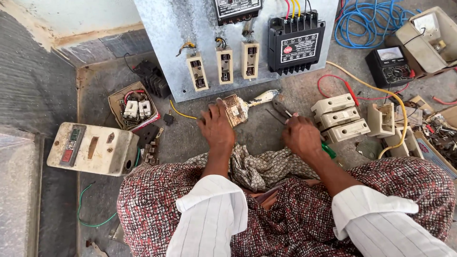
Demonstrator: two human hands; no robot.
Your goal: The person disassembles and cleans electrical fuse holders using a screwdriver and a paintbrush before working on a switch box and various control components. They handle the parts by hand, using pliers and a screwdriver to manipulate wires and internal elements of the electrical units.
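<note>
My left hand (216,127) grips a worn cream fuse holder (236,109) with a yellow wire (182,113) running off to the left, held just in front of the metal panel (176,33). My right hand (301,135) is closed around pliers (281,110) with a green handle (328,150); their jaws point toward the fuse holder. Three cream fuse carriers (223,64) and a black breaker (295,45) are mounted on the panel.
A cream switch box (93,148) lies at left, beside an open box of parts (133,109). Stacked cream fuse bases (339,119) sit at right, with a multimeter (389,66), coiled blue cable (366,24), red and yellow wires and a parts tray (440,135).
</note>
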